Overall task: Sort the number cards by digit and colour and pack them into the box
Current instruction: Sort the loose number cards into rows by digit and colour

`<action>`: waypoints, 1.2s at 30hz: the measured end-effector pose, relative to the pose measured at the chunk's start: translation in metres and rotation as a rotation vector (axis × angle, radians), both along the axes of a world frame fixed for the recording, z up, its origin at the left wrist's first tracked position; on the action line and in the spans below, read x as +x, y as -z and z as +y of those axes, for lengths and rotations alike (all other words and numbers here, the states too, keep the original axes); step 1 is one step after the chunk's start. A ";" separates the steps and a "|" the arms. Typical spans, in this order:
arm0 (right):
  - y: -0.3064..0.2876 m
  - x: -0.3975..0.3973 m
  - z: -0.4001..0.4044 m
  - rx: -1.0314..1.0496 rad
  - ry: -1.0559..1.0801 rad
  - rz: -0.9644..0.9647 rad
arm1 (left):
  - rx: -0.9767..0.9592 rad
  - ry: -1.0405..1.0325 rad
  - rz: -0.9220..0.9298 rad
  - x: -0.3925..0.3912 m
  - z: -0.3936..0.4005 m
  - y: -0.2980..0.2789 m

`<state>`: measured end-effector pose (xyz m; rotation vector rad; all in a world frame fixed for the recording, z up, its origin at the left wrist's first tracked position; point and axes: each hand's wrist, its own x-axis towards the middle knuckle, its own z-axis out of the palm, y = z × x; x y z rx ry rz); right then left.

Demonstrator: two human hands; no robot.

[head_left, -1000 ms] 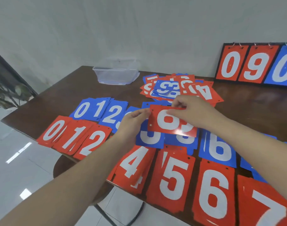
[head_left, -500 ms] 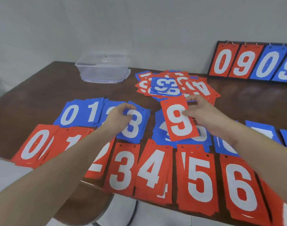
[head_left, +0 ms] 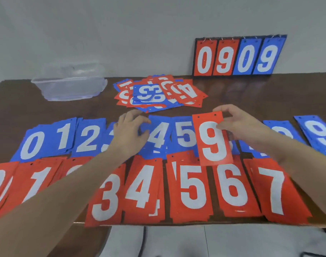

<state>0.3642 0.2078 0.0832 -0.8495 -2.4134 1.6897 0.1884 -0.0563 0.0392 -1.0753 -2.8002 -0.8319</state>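
Right hand [head_left: 240, 125] pinches the red plastic card marked "9" [head_left: 212, 140] by its upper right edge, above the sorted rows near the desk's front edge. Left hand [head_left: 132, 130], fingers loosely curled, rests on the blue "3" pile [head_left: 110, 134].

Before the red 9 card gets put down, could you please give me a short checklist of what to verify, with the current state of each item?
1. Card held securely: ok. The right hand pinches the red 9 card near its top edge.
2. Digit read correctly: ok. It shows as a 9, holes at the top.
3. Red 9 pile located: cannot tell. The red row in view ends at the red 7 pile; anything further right is out of frame.
4. Wrong colour avoided: ok. The blue 9 pile lies in the far row.
5. Left hand free: ok. It holds nothing, above the blue row.
6. Clear box ready: ok, open, at the far left.
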 end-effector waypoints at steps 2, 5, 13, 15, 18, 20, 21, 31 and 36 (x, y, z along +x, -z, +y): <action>0.004 0.027 0.025 0.000 0.062 0.003 | 0.008 0.096 -0.010 0.024 0.026 0.000; 0.007 0.077 0.067 -0.002 0.110 0.004 | 0.018 0.207 -0.021 0.065 0.067 0.003; 0.016 0.220 0.174 0.028 0.181 -0.018 | 0.030 0.328 -0.032 0.173 0.173 0.006; 0.024 0.245 0.190 0.045 0.188 -0.022 | 0.024 0.334 -0.022 0.193 0.193 0.006; 0.040 0.271 0.204 0.129 0.137 -0.043 | 0.017 0.320 -0.025 0.220 0.216 0.005; 0.050 0.281 0.208 0.224 0.094 -0.054 | -0.008 0.313 -0.020 0.233 0.225 0.004; 0.054 0.285 0.210 0.303 0.078 -0.064 | -0.027 0.307 -0.016 0.237 0.228 0.003; 0.058 0.277 0.215 0.609 -0.013 -0.006 | -0.070 0.219 0.070 0.237 0.222 -0.006; 0.056 0.247 0.206 0.548 -0.038 0.079 | -0.075 0.180 0.086 0.221 0.204 -0.004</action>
